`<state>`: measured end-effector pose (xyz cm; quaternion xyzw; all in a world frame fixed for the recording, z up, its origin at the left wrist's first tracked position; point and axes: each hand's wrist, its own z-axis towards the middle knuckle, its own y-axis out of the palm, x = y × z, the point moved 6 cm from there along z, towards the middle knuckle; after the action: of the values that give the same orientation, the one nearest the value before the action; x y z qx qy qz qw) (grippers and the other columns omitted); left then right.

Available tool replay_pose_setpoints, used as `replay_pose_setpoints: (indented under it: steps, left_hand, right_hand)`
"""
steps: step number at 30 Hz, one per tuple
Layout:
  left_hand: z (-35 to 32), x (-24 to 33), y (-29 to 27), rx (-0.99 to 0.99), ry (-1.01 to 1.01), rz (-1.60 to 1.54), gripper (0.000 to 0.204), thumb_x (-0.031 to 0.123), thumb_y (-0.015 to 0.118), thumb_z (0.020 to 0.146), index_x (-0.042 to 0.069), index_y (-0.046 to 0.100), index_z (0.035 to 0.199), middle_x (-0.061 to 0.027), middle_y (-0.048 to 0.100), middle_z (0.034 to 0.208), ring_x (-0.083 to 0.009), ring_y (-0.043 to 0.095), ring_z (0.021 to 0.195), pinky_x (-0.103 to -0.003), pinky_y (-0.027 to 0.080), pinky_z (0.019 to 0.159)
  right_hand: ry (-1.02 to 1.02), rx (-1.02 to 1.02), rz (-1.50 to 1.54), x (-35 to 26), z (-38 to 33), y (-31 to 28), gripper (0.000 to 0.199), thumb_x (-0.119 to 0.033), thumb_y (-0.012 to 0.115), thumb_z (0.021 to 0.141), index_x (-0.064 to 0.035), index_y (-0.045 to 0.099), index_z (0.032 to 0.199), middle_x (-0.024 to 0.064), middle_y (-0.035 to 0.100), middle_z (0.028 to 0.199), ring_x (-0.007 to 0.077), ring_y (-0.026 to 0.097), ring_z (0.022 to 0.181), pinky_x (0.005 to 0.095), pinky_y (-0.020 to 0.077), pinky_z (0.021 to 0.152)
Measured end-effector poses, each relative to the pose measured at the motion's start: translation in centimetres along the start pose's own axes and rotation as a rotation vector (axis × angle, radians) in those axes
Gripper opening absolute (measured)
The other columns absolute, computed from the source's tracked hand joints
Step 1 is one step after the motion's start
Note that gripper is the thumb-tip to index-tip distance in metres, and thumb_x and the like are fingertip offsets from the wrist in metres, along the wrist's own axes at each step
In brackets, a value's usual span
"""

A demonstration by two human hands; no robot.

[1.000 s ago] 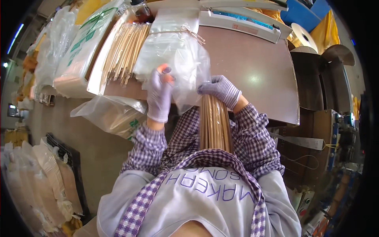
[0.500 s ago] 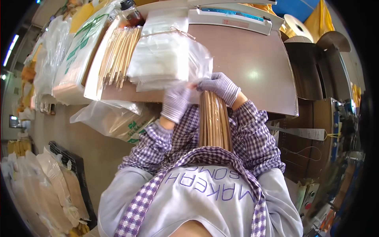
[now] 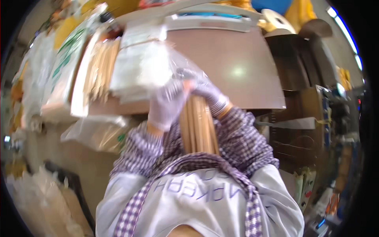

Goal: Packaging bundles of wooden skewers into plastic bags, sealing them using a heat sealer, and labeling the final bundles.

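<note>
1) Brown table [image 3: 248, 67] fronts the person in a crowded workroom; picture blurred by motion

2) Nearest: apron [image 3: 199, 158], checked; its bib hides the low end of the bundle

3) Bundle [image 3: 197, 128] of thin sticks stands between the forearms, tilted toward the body, top at the table's front edge; the lean probably lets lap and chest take its weight

4) Right hand [image 3: 206, 90], gloved, grasps the bundle's top, fingers bent over it, presumably to keep the sticks together

5) Left hand [image 3: 167, 103], gloved, meets the right at the top; thumb and fingers close together, but cannot tell whether they pinch film

6) Clear bags [image 3: 136, 71] lie stacked just beyond the left hand; string [image 3: 143, 42] crosses their far part, probably against sliding, near ends loose

7) Loose sticks [image 3: 100, 71] lie left of the bags, lengthwise, likely for reach

8) Farthest: white bar [image 3: 209, 23] along the back, apparently set there out of the arms' way
</note>
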<state>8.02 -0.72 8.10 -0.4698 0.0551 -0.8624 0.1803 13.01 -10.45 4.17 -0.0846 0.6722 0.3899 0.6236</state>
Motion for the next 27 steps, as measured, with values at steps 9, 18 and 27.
replay_pose_setpoints:
  steps: [9, 18, 27]
  left_hand:
    - [-9.9, -0.4, 4.5, -0.57, 0.357, -0.118, 0.011, 0.011, 0.065, 0.074, 0.003, 0.065, 0.081, -0.0085, 0.059, 0.066, -0.0178, 0.057, 0.058, -0.03, 0.046, 0.052]
    - [1.6, 9.3, 5.2, -0.457, 0.467, 0.131, 0.011, 0.014, 0.064, 0.077, 0.003, 0.065, 0.076, -0.0108, 0.056, 0.058, -0.0237, 0.057, 0.053, -0.033, 0.042, 0.048]
    - [-1.7, -6.3, 10.3, -0.616, -0.35, -0.206, 0.018, 0.014, 0.063, 0.081, -0.003, 0.066, 0.088, -0.0048, 0.065, 0.071, -0.0069, 0.054, 0.061, -0.024, 0.044, 0.055]
  right_hand:
    - [0.129, 0.231, 0.061, 11.1, -16.9, -1.3, 0.096, -0.05, 0.059, 0.076, -0.0061, 0.003, 0.14, 0.0138, 0.006, 0.145, 0.0227, 0.002, 0.134, 0.0355, 0.0045, 0.109]
    - [-0.273, 0.488, 0.187, 2.3, -4.4, -4.8, 0.068, -0.031, 0.063, 0.076, -0.0001, 0.034, 0.129, 0.0135, 0.037, 0.131, 0.0222, 0.036, 0.12, 0.0325, 0.0303, 0.1]
    - [0.267, 0.422, -1.391, 2.1, -5.3, -7.9, 0.054, -0.026, 0.06, 0.074, -0.0094, 0.043, 0.123, 0.0179, 0.039, 0.128, 0.0362, 0.039, 0.116, 0.0389, 0.0351, 0.095]
